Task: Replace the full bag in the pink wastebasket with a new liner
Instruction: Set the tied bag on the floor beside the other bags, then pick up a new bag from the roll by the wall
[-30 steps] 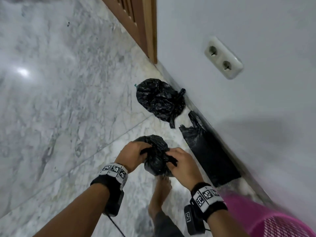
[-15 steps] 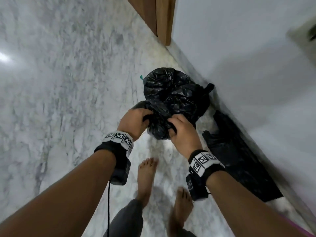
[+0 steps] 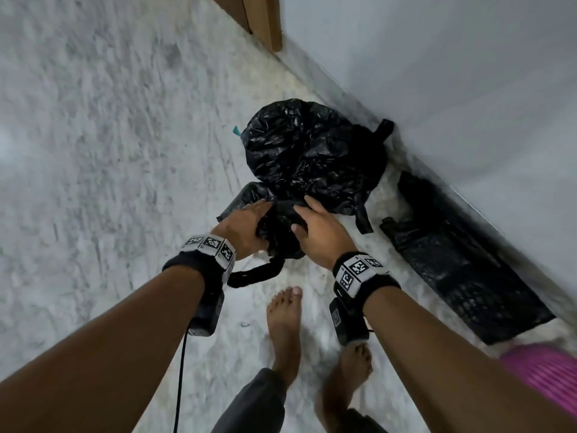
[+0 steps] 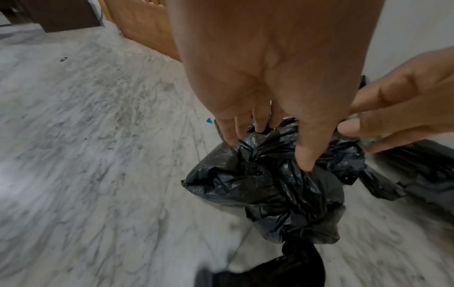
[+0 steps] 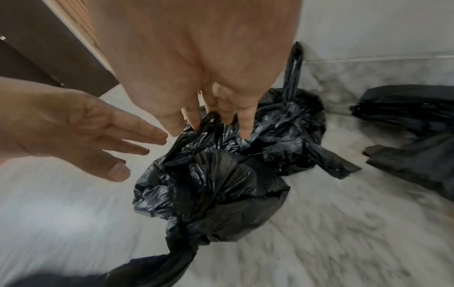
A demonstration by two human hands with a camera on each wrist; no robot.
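A small knotted black full bag lies on the marble floor against a bigger tied black bag. My left hand rests on its left side with straight fingers touching the plastic. My right hand lies on its right side, fingers straight on the crumpled top. Neither hand grips it. Flat folded black liners lie by the wall to the right. A piece of the pink wastebasket shows at the lower right.
A white wall runs along the right, with a wooden door frame at the top. My bare feet stand just behind the bags. A tiny teal scrap lies left of the bigger bag.
The small bag, gripped in both hands before, has come forward and down to the floor beside the bigger bag. Both hands' fingers have straightened off it.
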